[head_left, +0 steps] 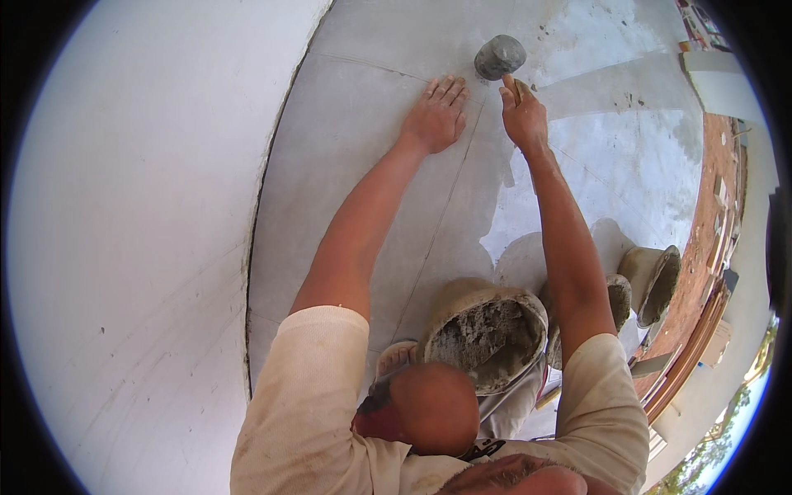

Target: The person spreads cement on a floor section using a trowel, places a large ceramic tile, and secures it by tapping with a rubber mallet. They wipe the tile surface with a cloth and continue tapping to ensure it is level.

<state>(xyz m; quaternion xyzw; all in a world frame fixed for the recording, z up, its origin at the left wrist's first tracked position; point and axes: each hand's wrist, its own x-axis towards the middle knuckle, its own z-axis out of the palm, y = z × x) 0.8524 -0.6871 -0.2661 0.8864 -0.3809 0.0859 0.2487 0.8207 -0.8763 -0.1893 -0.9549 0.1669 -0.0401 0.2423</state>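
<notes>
My left hand (pixel 433 115) lies palm down on a large grey tile (pixel 355 140), fingers slightly spread and holding nothing, beside a thin joint line. To its right, my right hand (pixel 524 111) grips the wooden handle (pixel 508 82) of a mallet with a dark grey cylindrical head (pixel 500 56), held at the upper middle of the view. I cannot tell whether the head touches the tile. Below my arms, a bucket (pixel 445 318) caked with grey mortar sits near my body, with more mortar-coated buckets (pixel 635 276) to the right, partly behind my right forearm.
A white wall (pixel 132 231) fills the left side, with a narrow dark gap along the tiles. Wet, shiny patches (pixel 619 148) cover tiles on the right. Beyond them are reddish soil (pixel 714 181), stacked wooden boards (pixel 685 355) and a pale wall or ledge (pixel 726 82).
</notes>
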